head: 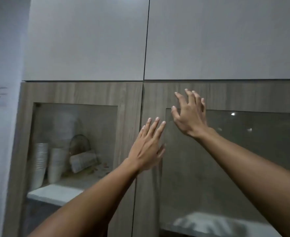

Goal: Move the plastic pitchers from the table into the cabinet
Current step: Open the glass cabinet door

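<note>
A wood-framed cabinet with two glass doors fills the view; both doors are closed. My left hand [147, 146] is raised with fingers spread against the inner frame of the right cabinet door [151, 100], close to the seam between the doors. My right hand [189, 115] is higher, fingers apart, over the upper left corner of the same door's glass. Neither hand holds anything. No plastic pitcher and no table are in view.
Behind the left cabinet door [127, 106], stacked white cups [40, 163], a second cup stack [57, 165], a wire strainer [80, 143] and a wrapped bundle [83, 160] sit on a white shelf [55, 194]. Plain grey upper doors [89, 40] are above. A white wall [2, 117] is at left.
</note>
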